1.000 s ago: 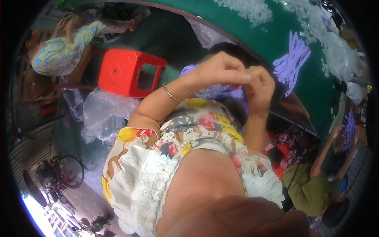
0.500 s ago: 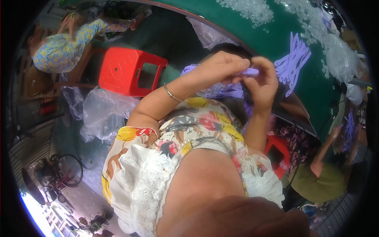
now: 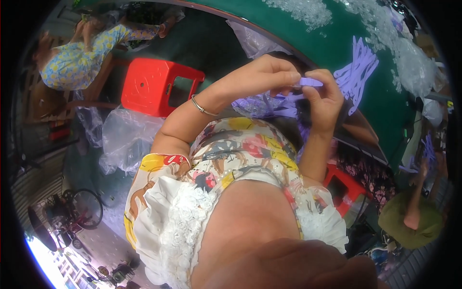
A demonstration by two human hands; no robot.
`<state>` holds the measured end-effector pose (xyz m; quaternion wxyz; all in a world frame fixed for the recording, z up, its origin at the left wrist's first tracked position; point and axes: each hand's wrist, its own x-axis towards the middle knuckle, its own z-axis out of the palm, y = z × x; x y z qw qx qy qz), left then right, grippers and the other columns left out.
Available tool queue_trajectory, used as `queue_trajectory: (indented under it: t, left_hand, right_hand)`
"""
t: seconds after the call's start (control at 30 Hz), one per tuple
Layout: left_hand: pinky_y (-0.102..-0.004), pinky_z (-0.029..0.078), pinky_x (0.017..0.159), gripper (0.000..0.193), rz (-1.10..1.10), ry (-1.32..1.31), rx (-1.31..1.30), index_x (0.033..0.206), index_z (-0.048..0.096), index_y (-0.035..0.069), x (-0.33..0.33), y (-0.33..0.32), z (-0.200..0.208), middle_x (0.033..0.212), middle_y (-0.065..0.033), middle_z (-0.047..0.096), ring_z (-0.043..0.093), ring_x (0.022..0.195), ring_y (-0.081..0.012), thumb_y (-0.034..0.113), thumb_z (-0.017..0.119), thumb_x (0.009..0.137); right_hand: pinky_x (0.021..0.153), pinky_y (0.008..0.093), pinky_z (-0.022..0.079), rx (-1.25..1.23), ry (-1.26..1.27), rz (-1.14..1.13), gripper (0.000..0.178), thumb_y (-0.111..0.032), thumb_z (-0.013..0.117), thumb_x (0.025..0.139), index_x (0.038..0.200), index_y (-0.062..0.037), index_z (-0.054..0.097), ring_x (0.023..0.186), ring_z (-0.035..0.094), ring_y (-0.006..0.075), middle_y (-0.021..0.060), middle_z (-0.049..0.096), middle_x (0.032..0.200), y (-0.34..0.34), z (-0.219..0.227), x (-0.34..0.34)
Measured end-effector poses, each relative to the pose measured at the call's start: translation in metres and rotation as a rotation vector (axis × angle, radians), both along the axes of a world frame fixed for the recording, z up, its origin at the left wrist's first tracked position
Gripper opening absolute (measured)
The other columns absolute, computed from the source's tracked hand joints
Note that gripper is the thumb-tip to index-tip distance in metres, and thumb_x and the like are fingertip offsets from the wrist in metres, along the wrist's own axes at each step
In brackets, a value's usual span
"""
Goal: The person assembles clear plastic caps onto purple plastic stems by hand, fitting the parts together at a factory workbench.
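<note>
A small light-purple strip [image 3: 311, 82] stretches between my two hands above my lap. My left hand [image 3: 275, 76] pinches one end between thumb and fingers. At the other end, the curled thumb and forefinger of my right hand [image 3: 327, 98] grip it. Under the hands, a bundle of purple strips [image 3: 286, 107] lies in my lap with some clear plastic, partly hidden by my wrists. Just beyond my right hand, a loose pile of long purple strips [image 3: 357, 70] rests on the green table.
Heaps of small clear plastic pieces [image 3: 308, 14] and a clear plastic bag [image 3: 416, 67] lie on the green table [image 3: 332, 48]. A red stool [image 3: 154, 89] stands at left beside plastic sheeting [image 3: 125, 137]. Other people sit at left [image 3: 72, 65] and right [image 3: 411, 216].
My hands have drawn slightly apart, so more of the purple strip shows between them. My right hand has shifted right. The person at right has moved farther right.
</note>
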<state>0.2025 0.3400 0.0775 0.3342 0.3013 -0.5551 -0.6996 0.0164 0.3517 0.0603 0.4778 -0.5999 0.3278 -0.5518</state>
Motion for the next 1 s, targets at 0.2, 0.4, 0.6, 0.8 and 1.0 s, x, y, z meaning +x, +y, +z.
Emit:
queue_trajectory:
  t: [0.2, 0.4, 0.6, 0.8, 1.0]
  left_hand:
    - [-0.0185, 0.037, 0.055, 0.027, 0.002, 0.063, -0.010, 0.083, 0.059, 0.002, -0.003, 0.001, -0.003, 0.067, 0.0009, 0.051, 0.045, 0.060, -0.0055, 0.028, 0.053, 0.088]
    - [-0.0195, 0.040, 0.056, 0.027, -0.060, -0.067, -0.116, 0.092, 0.059, 0.000, 0.003, -0.003, 0.002, 0.073, -0.0011, 0.056, 0.050, 0.066, -0.0067, 0.027, 0.052, 0.089]
    - [-0.0211, 0.043, 0.061, 0.020, -0.099, -0.352, -0.146, 0.093, 0.058, -0.001, 0.049, -0.003, -0.021, 0.077, 0.0003, 0.057, 0.050, 0.071, -0.0055, 0.017, 0.059, 0.084]
    - [-0.0241, 0.043, 0.058, 0.015, -0.079, -0.549, -0.104, 0.083, 0.056, -0.002, 0.083, 0.020, -0.099, 0.068, -0.0011, 0.056, 0.051, 0.063, -0.0078, 0.013, 0.058, 0.082]
    - [-0.0281, 0.046, 0.064, 0.014, 0.047, -0.650, -0.020, 0.087, 0.058, -0.001, 0.104, 0.035, -0.150, 0.072, -0.0078, 0.060, 0.056, 0.067, -0.0150, 0.011, 0.059, 0.080]
  right_hand:
    - [0.073, 0.0216, 0.044, 0.060, -0.065, -0.001, 0.028, -0.005, 0.072, 0.073, 0.095, 0.0040, 0.059, 0.081, 0.056, 0.0107, 0.0053, 0.060, 0.091, 0.002, -0.005, -0.005]
    - [0.072, 0.0210, 0.044, 0.093, -0.034, 0.001, 0.026, -0.001, 0.071, 0.072, 0.095, 0.0032, 0.060, 0.080, 0.056, 0.0099, 0.0045, 0.060, 0.090, 0.003, -0.001, -0.012]
    - [0.065, 0.0192, 0.044, 0.148, 0.140, -0.053, 0.023, 0.003, 0.068, 0.072, 0.093, 0.0023, 0.060, 0.075, 0.054, 0.0068, 0.0028, 0.059, 0.085, 0.009, -0.008, -0.042]
    - [0.064, 0.0252, 0.045, 0.177, 0.608, 0.132, 0.019, -0.007, 0.066, 0.071, 0.087, -0.0004, 0.061, 0.069, 0.058, 0.0147, 0.0070, 0.062, 0.078, 0.021, -0.042, -0.039]
    - [0.077, 0.0367, 0.044, -0.143, 0.920, 0.039, 0.025, -0.018, 0.064, 0.073, 0.093, -0.0044, 0.060, 0.087, 0.057, 0.0275, 0.0127, 0.060, 0.090, 0.021, -0.061, -0.045]
